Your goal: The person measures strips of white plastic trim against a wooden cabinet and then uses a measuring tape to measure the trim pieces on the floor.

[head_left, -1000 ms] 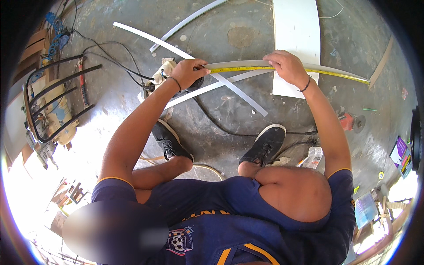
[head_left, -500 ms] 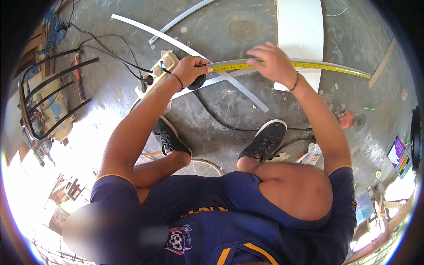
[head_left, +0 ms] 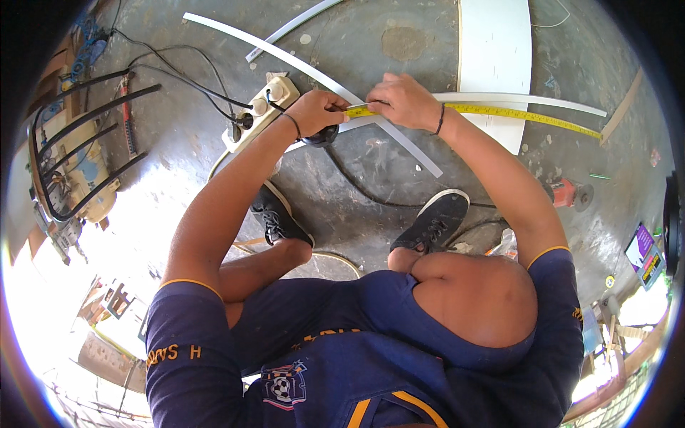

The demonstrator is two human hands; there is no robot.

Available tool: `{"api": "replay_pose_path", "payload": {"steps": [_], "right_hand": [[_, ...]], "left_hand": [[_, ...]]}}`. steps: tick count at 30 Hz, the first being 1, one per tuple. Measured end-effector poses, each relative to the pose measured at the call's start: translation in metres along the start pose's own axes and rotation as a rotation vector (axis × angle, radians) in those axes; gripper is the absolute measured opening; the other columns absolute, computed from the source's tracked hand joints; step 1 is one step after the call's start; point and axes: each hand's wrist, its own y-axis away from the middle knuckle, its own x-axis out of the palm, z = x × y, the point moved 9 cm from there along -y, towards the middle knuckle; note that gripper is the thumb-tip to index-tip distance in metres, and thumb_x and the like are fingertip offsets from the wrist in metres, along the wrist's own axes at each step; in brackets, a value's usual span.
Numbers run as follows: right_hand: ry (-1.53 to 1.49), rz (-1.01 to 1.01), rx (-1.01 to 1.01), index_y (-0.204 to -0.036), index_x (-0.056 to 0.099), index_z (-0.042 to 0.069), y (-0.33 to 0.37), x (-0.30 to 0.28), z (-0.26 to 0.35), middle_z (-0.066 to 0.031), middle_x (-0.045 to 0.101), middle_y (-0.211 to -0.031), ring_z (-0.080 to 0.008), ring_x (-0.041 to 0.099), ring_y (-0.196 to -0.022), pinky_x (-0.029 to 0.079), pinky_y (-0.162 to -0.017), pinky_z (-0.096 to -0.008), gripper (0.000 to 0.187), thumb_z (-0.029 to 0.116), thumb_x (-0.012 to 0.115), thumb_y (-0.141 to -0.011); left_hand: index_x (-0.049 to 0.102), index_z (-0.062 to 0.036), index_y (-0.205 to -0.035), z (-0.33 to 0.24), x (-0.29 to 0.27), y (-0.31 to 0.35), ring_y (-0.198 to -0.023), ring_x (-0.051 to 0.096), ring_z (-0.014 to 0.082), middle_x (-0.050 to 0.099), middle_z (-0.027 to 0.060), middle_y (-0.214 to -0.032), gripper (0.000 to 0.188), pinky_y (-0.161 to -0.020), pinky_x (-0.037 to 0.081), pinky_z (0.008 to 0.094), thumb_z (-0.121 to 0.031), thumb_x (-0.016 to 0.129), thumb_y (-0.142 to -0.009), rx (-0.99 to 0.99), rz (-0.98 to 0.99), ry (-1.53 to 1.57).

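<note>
My left hand [head_left: 312, 114] is closed around a tape measure [head_left: 524, 116], its dark case [head_left: 325, 135] showing below the fingers. The yellow blade runs out to the right across the floor. A thin pale strip [head_left: 564, 104] lies along the blade's far side. Close to the left fingertips, my right hand [head_left: 405, 103] pinches the blade and strip from above; the exact grip under its fingers is hidden. Another white strip [head_left: 285, 68] crosses diagonally beneath, between the hands.
A white power strip [head_left: 265, 110] with plugged cords sits beside my left hand. A white panel [head_left: 494, 57] lies beyond my right forearm. Further right is a red angle grinder [head_left: 571, 194]. A black metal frame [head_left: 93, 150] stands at left. My shoes [head_left: 432, 220] are on the floor.
My right hand has moved left along the tape, from over the strip near the panel to close beside my left hand, and its fingers have closed. The left hand stays on the tape measure.
</note>
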Motion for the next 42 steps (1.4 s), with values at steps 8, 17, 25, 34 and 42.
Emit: {"api": "replay_pose_path", "payload": {"steps": [8,17,25,34,42], "right_hand": [[-0.027,0.007,0.018,-0.077,0.066,0.011,0.022,-0.005,-0.020,-0.0082,0.062,-0.072,-0.0287,0.057,-0.076,0.047,-0.067,-0.0411,0.021,0.028,0.054,-0.080],[-0.013,-0.003,-0.035,-0.076,0.067,0.016,0.023,-0.009,-0.009,-0.0044,0.064,-0.071,-0.0279,0.058,-0.077,0.047,-0.066,-0.0402,0.021,0.032,0.053,-0.078],[-0.017,0.013,-0.035,-0.084,0.068,0.019,0.025,-0.011,-0.005,0.0017,0.064,-0.083,-0.0237,0.057,-0.085,0.045,-0.068,-0.0393,0.018,0.031,0.055,-0.079],[0.015,0.007,-0.060,-0.080,0.068,0.019,0.029,-0.019,0.000,0.0000,0.062,-0.078,-0.0239,0.056,-0.083,0.043,-0.068,-0.0383,0.017,0.031,0.056,-0.078],[0.007,0.028,-0.027,-0.083,0.069,0.018,0.032,-0.019,-0.003,-0.0009,0.061,-0.076,-0.0235,0.055,-0.081,0.041,-0.071,-0.0357,0.017,0.031,0.059,-0.077]], "left_hand": [[0.064,-0.0015,-0.083,-0.027,0.008,0.005,-0.071,0.057,0.0114,0.065,0.0060,-0.076,0.021,-0.065,0.044,0.0275,-0.022,0.059,-0.081,0.131,0.089,-0.122],[0.063,-0.0028,-0.076,-0.004,0.015,-0.002,-0.059,0.045,0.0019,0.064,0.0007,-0.070,0.021,-0.056,0.038,0.0207,-0.019,0.055,-0.086,0.052,0.003,-0.002],[0.063,-0.0024,-0.078,-0.009,0.023,0.002,-0.059,0.046,0.0039,0.063,0.0004,-0.069,0.023,-0.057,0.038,0.0215,-0.022,0.055,-0.086,0.102,0.004,-0.010],[0.063,-0.0020,-0.082,-0.011,0.032,0.005,-0.065,0.050,0.0043,0.064,0.0011,-0.073,0.022,-0.062,0.040,0.0209,-0.022,0.055,-0.087,0.047,0.024,0.027],[0.062,-0.0013,-0.082,-0.003,0.035,0.007,-0.065,0.049,0.0041,0.064,0.0011,-0.073,0.022,-0.063,0.040,0.0205,-0.022,0.055,-0.087,0.029,0.032,0.097]]}}
